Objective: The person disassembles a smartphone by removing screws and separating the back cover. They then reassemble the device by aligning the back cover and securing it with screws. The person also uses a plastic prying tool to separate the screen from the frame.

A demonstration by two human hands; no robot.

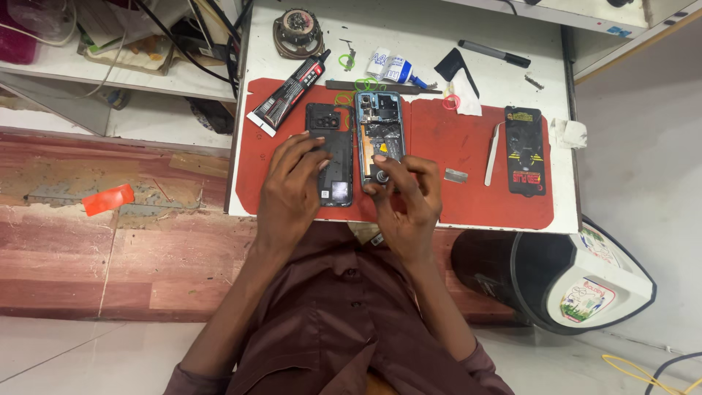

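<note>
An opened phone body [379, 128] with its insides exposed lies on the red work mat [468, 146]. Beside it, to the left, lies the phone's black back cover [330, 135]. My left hand [289, 194] rests with spread fingers on the lower part of that back cover. My right hand [402, 197] is at the lower end of the opened phone, its fingertips pinched around a small round dark part there; I cannot tell what the part is.
A black glue tube [289, 93], a white bottle with a blue cap [391, 69], a black marker [494, 53], white tweezers [493, 162], a razor blade [456, 175] and a black packaged item [525, 150] lie around the mat. A round speaker [298, 33] sits at the table's back. A bin [556, 274] stands at right.
</note>
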